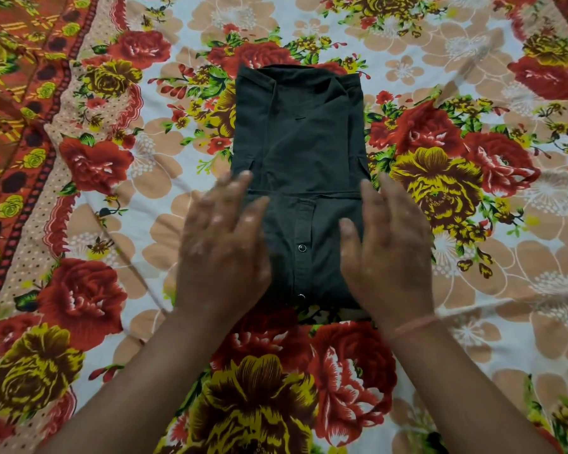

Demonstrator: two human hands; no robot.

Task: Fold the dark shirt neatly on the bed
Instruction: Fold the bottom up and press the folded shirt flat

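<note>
The dark shirt (300, 142) lies on the bed as a narrow upright rectangle, collar at the far end. Its lower part is doubled up over the body, showing the button placket with two snaps. My left hand (222, 244) hovers flat over the shirt's near left edge, fingers spread and blurred. On the near right edge my right hand (389, 253) does the same, palm down, with a thin band on its wrist. Neither hand grips any cloth.
The bed is covered by a floral sheet (473, 224) with red and yellow flowers on white. A red patterned border (17, 126) runs down the left side. A few soft creases cross the sheet near my arms.
</note>
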